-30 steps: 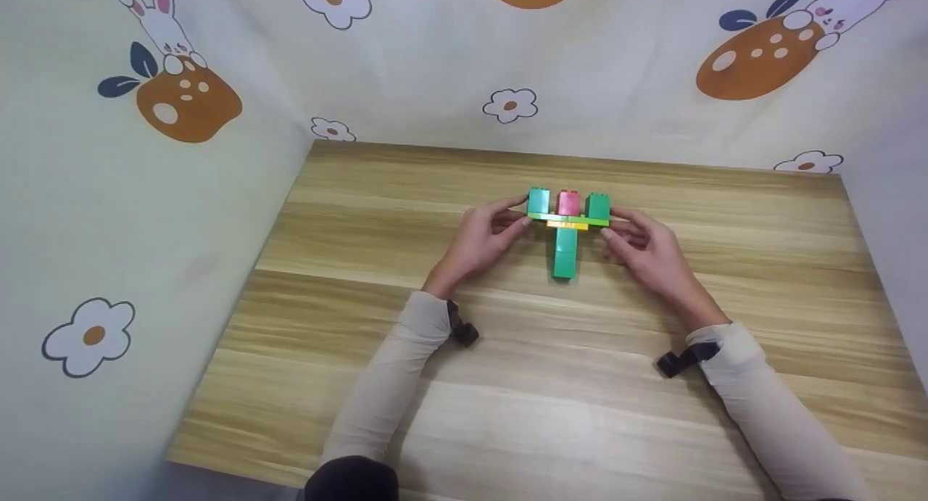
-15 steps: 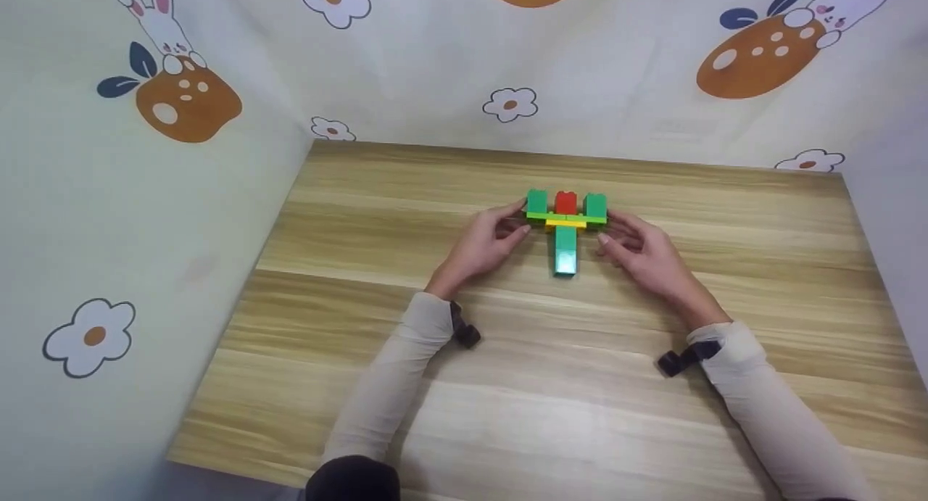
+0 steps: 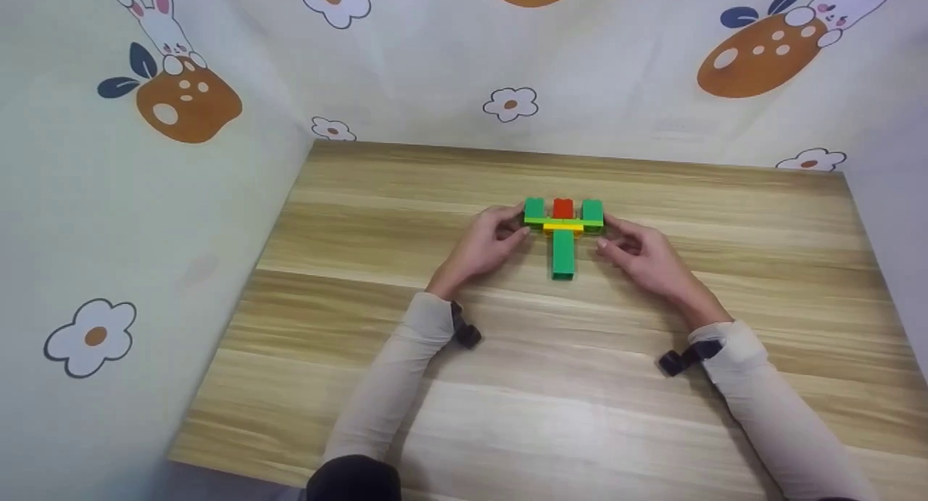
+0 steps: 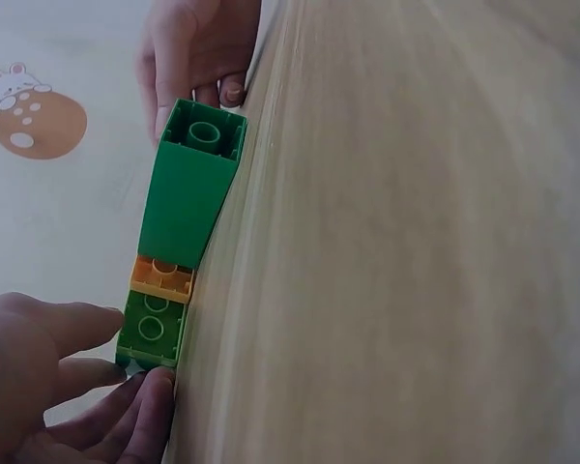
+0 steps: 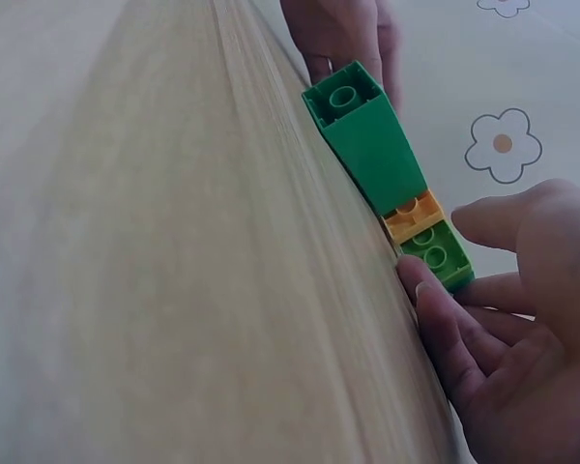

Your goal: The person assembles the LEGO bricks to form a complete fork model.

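A flower-shaped build of toy building bricks (image 3: 563, 253) lies on the wooden table. Its stem is green, with a yellow piece (image 3: 563, 228) and a lime-green crosspiece above. A red brick (image 3: 562, 209) sits between two green bricks at the far end. My left hand (image 3: 484, 243) touches the left end with its fingertips, its thumb just off the crosspiece. At the right end, fingers of my right hand (image 3: 645, 254) touch the build, while the thumb stands apart. Both wrist views show the stem's hollow underside (image 4: 205, 135) and the yellow piece (image 5: 414, 217) from below.
The wooden table (image 3: 348, 211) extends around the build. A printed cloth wall (image 3: 616, 66) with rabbits, fruit and flowers rises behind and at the left. Each wrist carries a black camera mount (image 3: 467, 334).
The build has tipped back and settled flatter on the table, its bricks' far ends coming slightly nearer. Both thumbs have eased away from the crosspiece; the arms have hardly moved.
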`<state>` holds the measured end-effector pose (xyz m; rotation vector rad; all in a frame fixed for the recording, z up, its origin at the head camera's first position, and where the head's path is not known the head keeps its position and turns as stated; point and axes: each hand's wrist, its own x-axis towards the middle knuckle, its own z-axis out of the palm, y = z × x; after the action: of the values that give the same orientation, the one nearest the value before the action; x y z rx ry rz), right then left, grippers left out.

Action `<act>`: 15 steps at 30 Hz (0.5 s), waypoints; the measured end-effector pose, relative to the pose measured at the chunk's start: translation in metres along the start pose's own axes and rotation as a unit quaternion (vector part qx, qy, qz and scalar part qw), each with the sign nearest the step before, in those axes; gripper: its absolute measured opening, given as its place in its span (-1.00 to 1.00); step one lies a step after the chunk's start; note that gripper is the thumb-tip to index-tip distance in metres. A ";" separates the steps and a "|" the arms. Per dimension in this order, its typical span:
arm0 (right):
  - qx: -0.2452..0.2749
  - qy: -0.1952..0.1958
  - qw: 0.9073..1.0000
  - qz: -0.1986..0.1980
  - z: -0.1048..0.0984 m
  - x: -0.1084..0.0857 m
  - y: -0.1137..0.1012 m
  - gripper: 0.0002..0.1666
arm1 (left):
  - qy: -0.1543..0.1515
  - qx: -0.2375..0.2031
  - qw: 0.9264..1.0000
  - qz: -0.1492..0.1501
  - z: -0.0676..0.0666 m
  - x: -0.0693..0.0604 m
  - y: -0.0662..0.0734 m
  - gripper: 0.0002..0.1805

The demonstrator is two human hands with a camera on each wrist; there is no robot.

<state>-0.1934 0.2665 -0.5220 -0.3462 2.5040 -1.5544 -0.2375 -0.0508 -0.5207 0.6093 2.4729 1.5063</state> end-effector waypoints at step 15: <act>-0.010 -0.006 1.000 -0.013 0.000 0.001 0.002 -0.16 | 0.005 0.018 1.000 -0.008 0.000 -0.001 0.000 -0.37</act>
<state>-0.1946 0.2673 -0.5240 -0.3912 2.5174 -1.5349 -0.2365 -0.0517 -0.5206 0.5888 2.5109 1.4669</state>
